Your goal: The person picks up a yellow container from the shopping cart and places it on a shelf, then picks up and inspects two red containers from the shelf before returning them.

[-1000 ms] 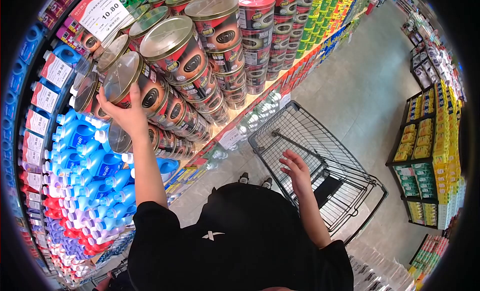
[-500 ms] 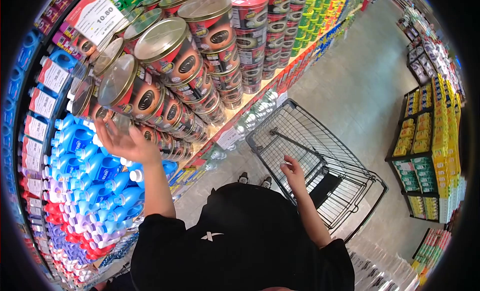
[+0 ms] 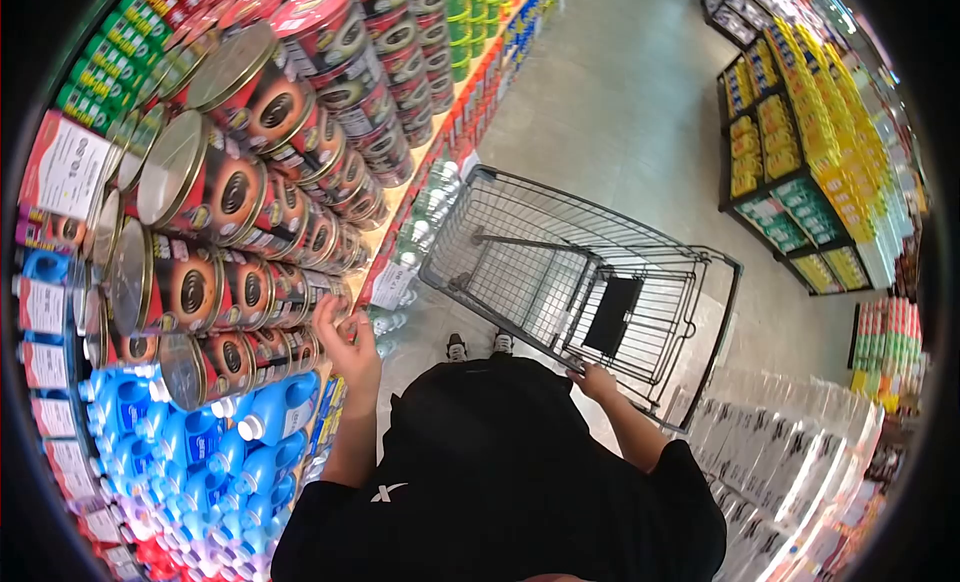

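Tins (image 3: 235,192) in red and black with gold lids fill the shelf at the person's left, stacked on their sides in rows. The left hand (image 3: 345,337) is raised to the lowest row of them – fingers loosely spread and half curled, nothing held in it. Its fingertips sit right at the end tins of that row; whether they touch the metal I cannot tell. Blue bottles (image 3: 265,417) crowd the shelf just below the tins, and a white price tag (image 3: 62,167) hangs at the far left above them.

The right hand (image 3: 597,380) lies on the near rim of the shopping cart (image 3: 560,272), which stands in the aisle just ahead of the person – its wire basket holds nothing that shows. The fingers are mostly hidden behind the bar, so I cannot tell how firmly they close. Two shoes (image 3: 455,347) show between the cart and the shelf. Across the grey floor (image 3: 620,112), well apart, shelves of yellow packs (image 3: 800,132) line the other side.
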Motion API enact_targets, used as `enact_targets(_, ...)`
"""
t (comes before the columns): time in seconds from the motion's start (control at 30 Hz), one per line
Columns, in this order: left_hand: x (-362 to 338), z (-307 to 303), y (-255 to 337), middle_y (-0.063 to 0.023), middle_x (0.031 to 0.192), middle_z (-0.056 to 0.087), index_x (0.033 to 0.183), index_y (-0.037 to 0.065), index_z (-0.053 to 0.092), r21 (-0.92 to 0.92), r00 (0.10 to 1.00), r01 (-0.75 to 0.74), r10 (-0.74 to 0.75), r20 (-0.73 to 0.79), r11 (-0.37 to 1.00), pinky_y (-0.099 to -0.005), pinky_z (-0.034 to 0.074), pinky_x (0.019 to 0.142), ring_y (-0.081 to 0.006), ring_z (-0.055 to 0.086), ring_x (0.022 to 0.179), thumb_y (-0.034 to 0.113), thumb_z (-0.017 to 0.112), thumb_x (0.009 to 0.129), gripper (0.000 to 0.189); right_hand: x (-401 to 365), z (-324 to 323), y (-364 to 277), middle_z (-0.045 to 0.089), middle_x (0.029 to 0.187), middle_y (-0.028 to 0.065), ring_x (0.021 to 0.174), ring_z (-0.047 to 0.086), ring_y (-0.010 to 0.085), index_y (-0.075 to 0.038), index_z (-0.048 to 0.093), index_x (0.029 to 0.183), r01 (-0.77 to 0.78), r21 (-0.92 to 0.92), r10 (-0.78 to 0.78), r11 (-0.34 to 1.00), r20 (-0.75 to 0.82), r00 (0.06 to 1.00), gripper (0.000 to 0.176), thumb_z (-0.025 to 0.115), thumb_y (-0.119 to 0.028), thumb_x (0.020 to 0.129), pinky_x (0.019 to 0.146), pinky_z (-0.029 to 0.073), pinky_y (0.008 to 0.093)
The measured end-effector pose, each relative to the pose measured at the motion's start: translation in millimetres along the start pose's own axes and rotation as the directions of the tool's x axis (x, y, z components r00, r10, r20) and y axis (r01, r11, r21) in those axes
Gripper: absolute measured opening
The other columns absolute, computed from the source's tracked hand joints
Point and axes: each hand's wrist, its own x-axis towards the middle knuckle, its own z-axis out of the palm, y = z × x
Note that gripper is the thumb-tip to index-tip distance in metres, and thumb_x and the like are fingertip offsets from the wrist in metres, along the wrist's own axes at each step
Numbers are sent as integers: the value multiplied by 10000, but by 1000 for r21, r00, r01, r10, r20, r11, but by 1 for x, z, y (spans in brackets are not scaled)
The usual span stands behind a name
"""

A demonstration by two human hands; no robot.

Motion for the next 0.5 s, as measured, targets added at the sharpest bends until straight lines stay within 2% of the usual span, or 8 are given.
enact_targets(0.07,-4,10,-12,-152,1447,403,1367,-4,479,24,990,87,-89,112,996,-331,523,936,-237,534,1209,22,653,928,473,-15,-1,15,743,1024,168,992,705,379,-105,721,1106,-11,-2,11,1000,-21,1000,607,508,-651,952,825,562,487)
enact_targets(0.13,-11,22,-55,-161,1386,472,1371,-4,490,43,948,210,-214,234,977,-340,520,936,-243,543,1176,57,698,911,508,-12,11,19,745,1027,169,986,708,378,-104,722,1078,-50,-32,48,998,-65,997,587,514,-638,952,814,562,509)
enact_targets(0.2,-20,39,-94,-193,1400,491,1405,-7,473,191,889,161,-226,399,968,-378,486,1006,-283,532,1230,141,713,915,566,-10,18,20,742,1010,173,982,709,373,-127,724,1068,-96,-20,95,995,-77,993,552,527,-628,946,800,562,517)
enact_targets(0.33,-49,87,-163,-246,1473,462,1481,-10,408,420,634,165,-422,648,892,-435,379,1134,-357,451,1368,345,690,941,705,-18,23,13,745,968,166,956,715,365,-139,723,1063,-129,57,137,990,-167,976,513,595,-611,907,788,561,517)
enact_targets(0.37,-55,98,-174,-249,1504,436,1501,-9,385,463,548,205,-493,675,862,-452,359,1154,-372,421,1403,391,680,949,743,-27,14,10,718,1103,198,1102,664,381,-149,715,1145,-89,143,111,986,-155,982,536,687,-597,853,914,537,516)
enact_targets(0.43,-64,122,-186,-228,1591,344,1544,-1,326,518,347,390,-642,683,761,-501,350,1160,-394,346,1467,462,659,960,815,-35,15,15,611,1336,213,1296,532,403,-102,670,1289,54,128,-2,990,-373,928,705,808,-554,766,1085,453,483)
enact_targets(0.47,-67,132,-195,-226,1597,330,1545,-3,316,501,302,474,-668,680,724,-526,326,1168,-398,323,1477,474,650,963,823,-44,6,23,522,1427,238,1378,424,457,-101,668,1292,49,197,38,979,-416,908,731,860,-515,721,1156,375,507)
enact_targets(0.5,-73,141,-210,-224,1603,316,1546,-5,306,484,253,554,-692,676,677,-552,301,1175,-401,300,1487,487,641,966,831,-50,4,33,516,1433,238,1375,422,476,-96,680,1261,20,121,57,993,-603,796,668,860,-470,737,1156,366,522)
